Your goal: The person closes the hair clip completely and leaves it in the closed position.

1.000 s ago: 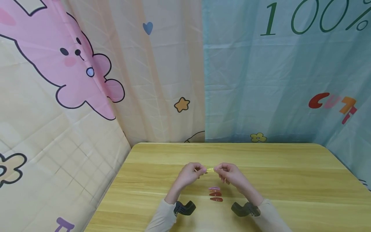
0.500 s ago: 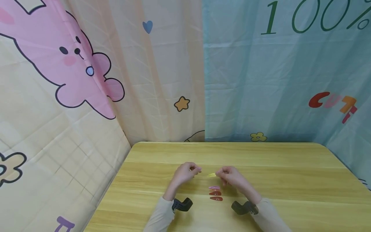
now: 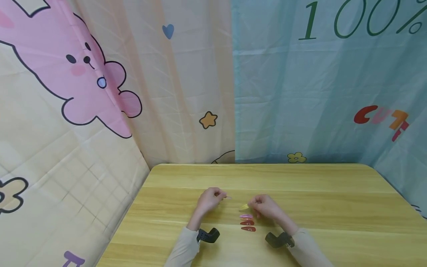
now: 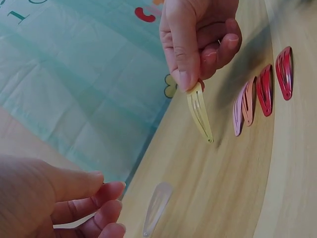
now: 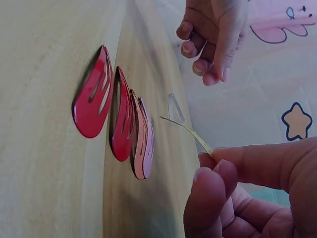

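Observation:
My right hand (image 3: 265, 205) pinches a yellow snap hair clip (image 4: 199, 113) by one end between thumb and forefinger; its other end points away from the fingers, above the table. Just past the fingertips of my left hand (image 3: 210, 199) a whitish snap clip (image 4: 157, 208) lies on the wood. Those left fingers are loosely bent and hold nothing, as the right wrist view also shows. Nearer the person, a row holds a pink clip (image 5: 147, 141), an orange clip (image 5: 139, 144) close against it, and two red clips (image 5: 122, 116).
The wooden table (image 3: 333, 215) reaches back to hanging curtains, one beige (image 3: 186, 92) and one blue (image 3: 283, 96). Dark wrist mounts (image 3: 209, 235) sit on both forearms.
Both hands were at the yellow clip; the left has let go and drawn back to the left. The right has brought the clip nearer the row. The whitish clip now shows by the left fingertips.

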Demonstrator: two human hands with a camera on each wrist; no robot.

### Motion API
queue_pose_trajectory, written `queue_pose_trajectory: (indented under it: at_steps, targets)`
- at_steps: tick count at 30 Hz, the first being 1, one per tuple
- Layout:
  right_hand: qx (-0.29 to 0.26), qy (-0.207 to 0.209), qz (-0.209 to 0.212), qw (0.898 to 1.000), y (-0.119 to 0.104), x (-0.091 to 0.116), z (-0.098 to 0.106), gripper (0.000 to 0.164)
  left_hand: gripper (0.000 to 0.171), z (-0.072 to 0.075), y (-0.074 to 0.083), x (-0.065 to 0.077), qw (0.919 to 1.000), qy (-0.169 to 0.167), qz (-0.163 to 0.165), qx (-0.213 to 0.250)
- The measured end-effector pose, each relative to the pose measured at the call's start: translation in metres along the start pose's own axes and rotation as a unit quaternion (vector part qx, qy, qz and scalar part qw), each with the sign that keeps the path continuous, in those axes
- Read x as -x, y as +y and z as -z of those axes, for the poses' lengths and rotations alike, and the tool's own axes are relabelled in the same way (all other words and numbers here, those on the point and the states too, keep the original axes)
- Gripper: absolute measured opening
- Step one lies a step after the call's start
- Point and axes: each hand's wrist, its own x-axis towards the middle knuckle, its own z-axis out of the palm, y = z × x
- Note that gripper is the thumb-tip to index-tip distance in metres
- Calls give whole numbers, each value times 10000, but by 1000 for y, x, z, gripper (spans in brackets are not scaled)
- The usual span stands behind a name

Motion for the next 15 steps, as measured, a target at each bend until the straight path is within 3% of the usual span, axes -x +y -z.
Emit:
queue_pose_trajectory:
  at_steps: [15]
  targets:
    - [377, 196, 72, 9991, 6, -1, -1, 16, 17, -3, -13, -3, 9995, 49, 232, 198]
